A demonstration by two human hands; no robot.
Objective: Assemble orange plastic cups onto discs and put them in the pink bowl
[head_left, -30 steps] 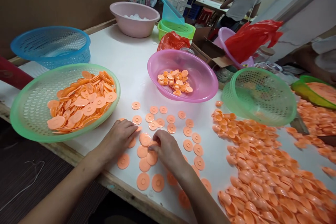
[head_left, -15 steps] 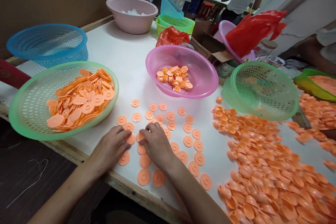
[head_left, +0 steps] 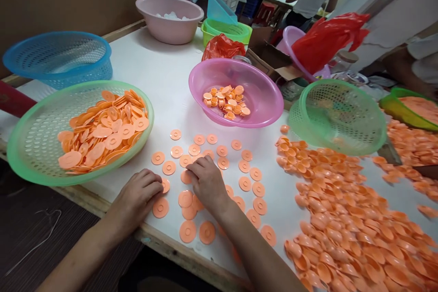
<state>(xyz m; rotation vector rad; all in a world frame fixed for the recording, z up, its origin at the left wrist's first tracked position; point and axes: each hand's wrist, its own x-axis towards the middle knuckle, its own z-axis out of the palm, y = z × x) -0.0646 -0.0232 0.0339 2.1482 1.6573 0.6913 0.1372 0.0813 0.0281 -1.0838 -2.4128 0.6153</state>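
Note:
On the white tabletop, several flat orange plastic discs with a raised ring lie spread out around my hands. My left hand rests at the left of them, fingers bent together and closed on the edge of an orange disc. Another disc lies just below those fingers. My right hand reaches over the middle of the spread, its fingers curled and fingertips on a second orange disc. Its palm and forearm partly cover other discs. At the left, a green perforated basket holds a heap of similar discs.
Small orange plastic cups form a large pile at the right. A pink basin with some orange pieces stands ahead. A green basket, blue basket, pale pink basin and red bag surround the workspace.
My left hand has drawn slightly left and down with its disc. My right hand has shifted slightly right and up, widening the gap between the hands and uncovering a disc.

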